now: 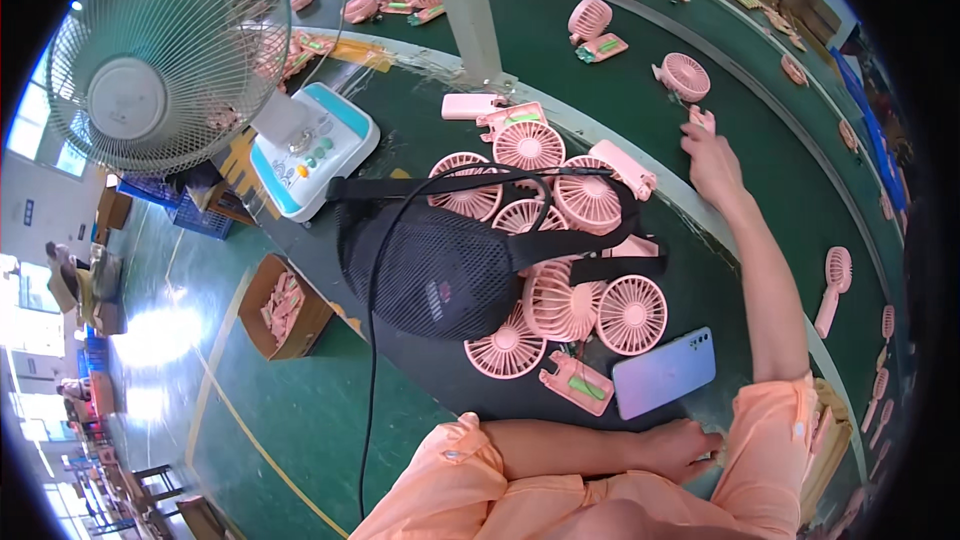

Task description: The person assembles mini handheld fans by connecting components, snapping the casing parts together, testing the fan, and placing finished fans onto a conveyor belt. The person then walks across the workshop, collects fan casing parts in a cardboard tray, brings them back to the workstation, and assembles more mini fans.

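Observation:
My right hand (714,165) stretches out over the green conveyor at the far right, its fingers closed on the handle of a pink handheld fan (685,77). The fan's round grille points away from me. Close to my body, my left hand (678,449) lies with curled fingers at the near table edge; whatever it may hold is hidden. Just beyond it rests a bluish-purple phone (664,373). An opened pink fan handle (577,384) with a green strip inside lies left of the phone. Several pink fan heads (633,315) are heaped mid-table.
A black mesh bag (430,270) with straps and a cable covers part of the heap. At the left stands a large desk fan (130,100) on a white and teal base (312,150). A metal post (465,10) rises behind. A cardboard box (285,310) sits below left.

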Tool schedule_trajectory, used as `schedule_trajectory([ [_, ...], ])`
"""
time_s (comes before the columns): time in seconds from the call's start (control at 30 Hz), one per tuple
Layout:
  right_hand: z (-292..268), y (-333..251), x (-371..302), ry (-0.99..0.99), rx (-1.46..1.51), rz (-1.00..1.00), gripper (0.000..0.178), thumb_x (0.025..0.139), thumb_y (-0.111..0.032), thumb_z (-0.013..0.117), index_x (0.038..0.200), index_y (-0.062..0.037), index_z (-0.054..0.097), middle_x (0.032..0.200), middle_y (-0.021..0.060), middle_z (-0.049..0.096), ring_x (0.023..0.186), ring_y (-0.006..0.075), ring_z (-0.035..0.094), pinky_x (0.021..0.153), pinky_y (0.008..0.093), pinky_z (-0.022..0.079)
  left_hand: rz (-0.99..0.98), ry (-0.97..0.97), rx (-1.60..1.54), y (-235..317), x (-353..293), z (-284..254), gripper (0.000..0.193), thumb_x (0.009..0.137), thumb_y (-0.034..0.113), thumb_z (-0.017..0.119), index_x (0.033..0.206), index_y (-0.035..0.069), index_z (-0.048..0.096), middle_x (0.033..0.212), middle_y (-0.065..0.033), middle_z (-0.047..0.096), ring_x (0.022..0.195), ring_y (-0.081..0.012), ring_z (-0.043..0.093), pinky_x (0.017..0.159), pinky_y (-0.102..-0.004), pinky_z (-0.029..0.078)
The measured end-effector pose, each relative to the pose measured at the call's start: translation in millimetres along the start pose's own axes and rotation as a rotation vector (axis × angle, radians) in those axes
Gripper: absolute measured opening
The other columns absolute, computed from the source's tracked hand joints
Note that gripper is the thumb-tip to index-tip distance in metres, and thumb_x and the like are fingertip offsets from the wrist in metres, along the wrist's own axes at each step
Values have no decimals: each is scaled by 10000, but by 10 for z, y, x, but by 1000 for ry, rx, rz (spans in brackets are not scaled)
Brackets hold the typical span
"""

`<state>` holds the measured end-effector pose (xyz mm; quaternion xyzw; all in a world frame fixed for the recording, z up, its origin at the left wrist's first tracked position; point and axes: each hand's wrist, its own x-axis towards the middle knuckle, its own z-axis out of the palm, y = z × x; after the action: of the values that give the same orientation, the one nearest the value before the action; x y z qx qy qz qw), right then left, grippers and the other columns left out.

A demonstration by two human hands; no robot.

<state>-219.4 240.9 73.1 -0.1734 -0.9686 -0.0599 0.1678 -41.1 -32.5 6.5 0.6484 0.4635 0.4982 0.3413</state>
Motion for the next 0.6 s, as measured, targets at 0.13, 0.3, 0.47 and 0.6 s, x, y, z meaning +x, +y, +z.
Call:
schedule_trajectory([
  [0.13, -338, 284, -436, -71, 122, 79, 162, 802, -28, 529, 921, -26, 638, 1217, 77, 554, 930, 327, 595, 823, 398, 499, 32, -35, -47, 127, 120, -27, 80, 791, 116, 584, 822, 44, 570, 554, -162, 563, 518, -368, 572, 483, -448, 462],
  [0.3, -847, 162, -1010, 58, 260, 155, 94, 822, -57, 535, 836, 12, 597, 1163, 99, 569, 966, 319, 593, 810, 379, 489, 27, 36, -173, 150, 259, -79, 89, 826, 115, 566, 833, 27, 570, 612, -182, 570, 540, -335, 588, 494, -407, 458],
  [0.47, -1268, 20, -1832, -17, 445, 189, 51, 840, 26, 514, 837, 48, 560, 1143, 134, 560, 1025, 297, 581, 799, 315, 477, -357, -57, -744, -2, 431, -126, 295, 976, 288, 434, 1103, 39, 526, 797, -63, 605, 651, -136, 574, 619, -270, 490],
  [0.6, -1514, -284, -2546, 1, 387, 189, 77, 846, -8, 532, 844, 40, 592, 1128, 103, 587, 915, 301, 609, 743, 338, 494, -559, -57, -1389, -121, 490, -173, 721, 897, 619, 403, 1297, 20, 374, 1114, -156, 574, 982, -257, 590, 856, -409, 471],
])
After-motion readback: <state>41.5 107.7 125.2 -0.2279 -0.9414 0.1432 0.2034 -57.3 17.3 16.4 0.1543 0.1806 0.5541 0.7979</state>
